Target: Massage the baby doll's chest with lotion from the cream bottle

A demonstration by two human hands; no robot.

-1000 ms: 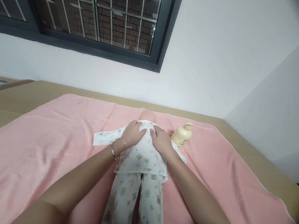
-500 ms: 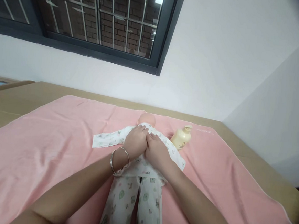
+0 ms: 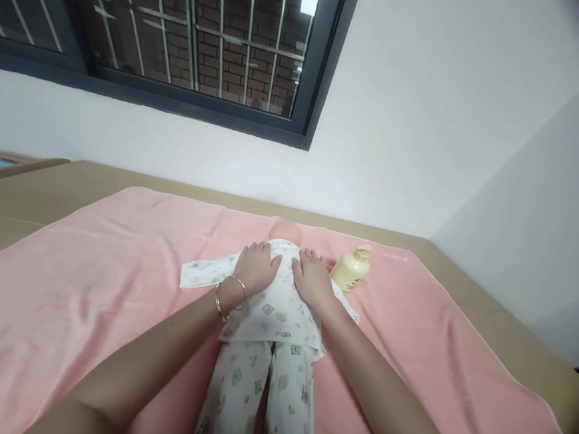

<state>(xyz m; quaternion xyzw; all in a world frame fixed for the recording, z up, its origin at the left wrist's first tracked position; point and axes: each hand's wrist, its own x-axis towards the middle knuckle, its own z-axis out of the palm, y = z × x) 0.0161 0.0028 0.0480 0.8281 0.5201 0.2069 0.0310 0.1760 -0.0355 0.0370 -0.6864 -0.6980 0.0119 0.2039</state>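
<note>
A baby doll [image 3: 286, 232] lies on a pink blanket, its head away from me. It wears a white printed top [image 3: 277, 303] and matching trousers [image 3: 286, 390]. Flat on the left side of the doll's upper body rests my left hand [image 3: 256, 269], fingers stretched out; a silver bangle [image 3: 220, 298] circles that wrist. My right hand [image 3: 313, 279] lies open on the right side, at the shoulder. Between the two hands a strip of the top shows. One sleeve [image 3: 205, 272] spreads out to the left; the right sleeve is partly hidden by my right arm.
Just right of the doll, a pale yellow pump bottle [image 3: 352, 270] leans on the pink blanket [image 3: 116, 257]. The blanket covers a tan surface [image 3: 97, 178] that meets a white wall [image 3: 387, 118]. A dark-framed window [image 3: 243, 46] with bars is above.
My hands were together at the middle of the doll's chest. They have slid apart, left hand to the left and right hand to the right, towards the shoulders.
</note>
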